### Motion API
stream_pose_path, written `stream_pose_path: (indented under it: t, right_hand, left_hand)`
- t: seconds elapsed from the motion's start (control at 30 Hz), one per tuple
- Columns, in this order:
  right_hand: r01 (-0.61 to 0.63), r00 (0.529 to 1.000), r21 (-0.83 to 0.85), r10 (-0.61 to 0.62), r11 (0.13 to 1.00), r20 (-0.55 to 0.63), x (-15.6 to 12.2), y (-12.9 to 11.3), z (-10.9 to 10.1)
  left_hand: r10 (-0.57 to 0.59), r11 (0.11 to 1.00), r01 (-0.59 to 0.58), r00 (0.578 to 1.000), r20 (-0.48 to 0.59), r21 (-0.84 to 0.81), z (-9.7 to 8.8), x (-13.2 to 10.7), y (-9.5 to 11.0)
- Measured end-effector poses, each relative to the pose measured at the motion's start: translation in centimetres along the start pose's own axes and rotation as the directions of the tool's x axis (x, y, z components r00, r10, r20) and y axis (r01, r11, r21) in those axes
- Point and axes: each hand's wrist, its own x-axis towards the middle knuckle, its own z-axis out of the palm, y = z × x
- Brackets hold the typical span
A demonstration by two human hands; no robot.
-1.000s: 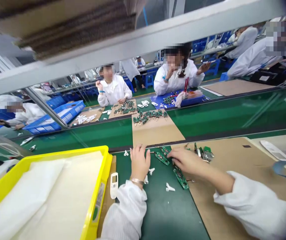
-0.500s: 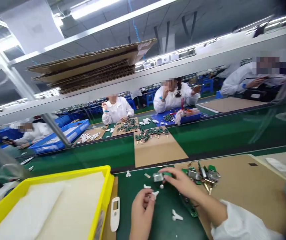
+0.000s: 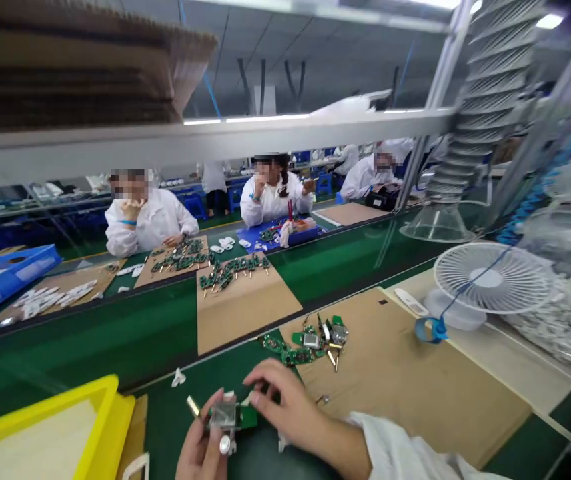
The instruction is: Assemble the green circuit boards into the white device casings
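Observation:
My left hand [image 3: 199,445] is closed on a small green circuit board [image 3: 248,417] with a grey display on it. A gold-coloured metal tip [image 3: 193,406] sticks out beyond the fingers on the left. Just below the display shows a small round white piece [image 3: 224,445]. At the board's right end is my right hand [image 3: 285,403], its thumb and forefinger pinched together. A pale bit shows at those fingertips, too small to name. On the green mat lies a white three-armed plastic part [image 3: 178,377]. Another white piece is partly hidden under my right wrist.
Circuit boards [image 3: 322,341] lie heaped on cardboard [image 3: 390,373] to the right. A yellow tray [image 3: 110,407] and a white thermometer shell [image 3: 138,467] are at lower left. A fan [image 3: 490,277] and hanging duct [image 3: 480,127] stand right. Co-workers sit across the green bench [image 3: 155,327].
The view has swung to the right. The circuit board has passed from my right hand to my left. My right hand now pinches at the board's right end.

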Motion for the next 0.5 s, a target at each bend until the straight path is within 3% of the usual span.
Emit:
stream_pose_path:
  t: [0.03,0.07,0.23,0.5]
  right_hand:
    - [0.156,0.986,-0.150,-0.162,0.976,-0.034,-0.2,-0.2,-0.4]
    - [0.189,0.980,-0.158,-0.196,0.969,-0.026,-0.3,-0.4,-0.7]
    - [0.215,0.977,-0.131,-0.212,0.968,0.037,-0.6,0.3,-1.5]
    - [0.360,0.931,-0.250,-0.331,0.899,0.151,-1.4,0.1,-1.8]
  left_hand:
    - [-0.043,0.998,0.044,0.999,0.026,-0.044,0.1,-0.3,0.2]
    - [-0.047,0.994,0.051,0.998,0.045,-0.093,0.3,-0.6,0.3]
    - [-0.042,0.974,0.101,0.960,0.276,-0.205,1.0,-1.6,0.3]
    - [-0.081,0.973,0.146,0.942,0.325,-0.181,1.3,-1.9,0.3]
